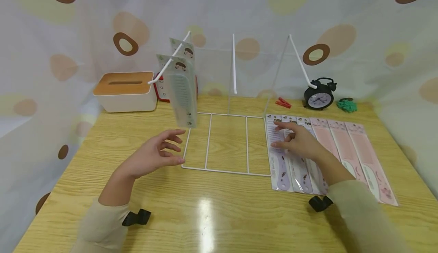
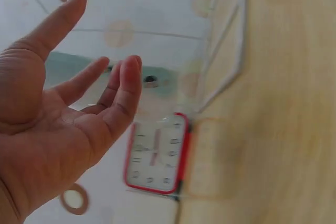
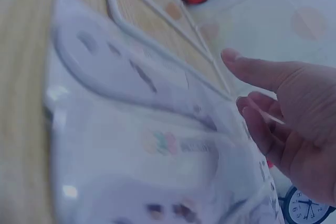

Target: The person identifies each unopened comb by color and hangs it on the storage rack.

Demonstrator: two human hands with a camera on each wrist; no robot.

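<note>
Two packaged green combs (image 1: 182, 97) hang from the left hook of a white wire rack (image 1: 226, 171). My left hand (image 1: 152, 154) is by the rack's front left corner, below the combs; its fingers are loosely bent and hold nothing. In the left wrist view the same hand (image 2: 68, 114) has its thumb spread away. Over the row of packaged purple combs (image 1: 282, 169), right of the rack, hovers my right hand (image 1: 302, 140). Its thumb and index finger are apart above the leftmost packs. The right wrist view shows that hand (image 3: 294, 114) holding nothing, close to the packs.
Packaged pink combs (image 1: 362, 146) lie right of the purple ones. The rack's middle hook (image 1: 234, 66) and right hook (image 1: 301, 61) jut forward bare. Behind stand a tissue box (image 1: 130, 101), a red-framed clock (image 2: 157, 156) and a black alarm clock (image 1: 319, 100), with a red clip (image 1: 283, 102) nearby.
</note>
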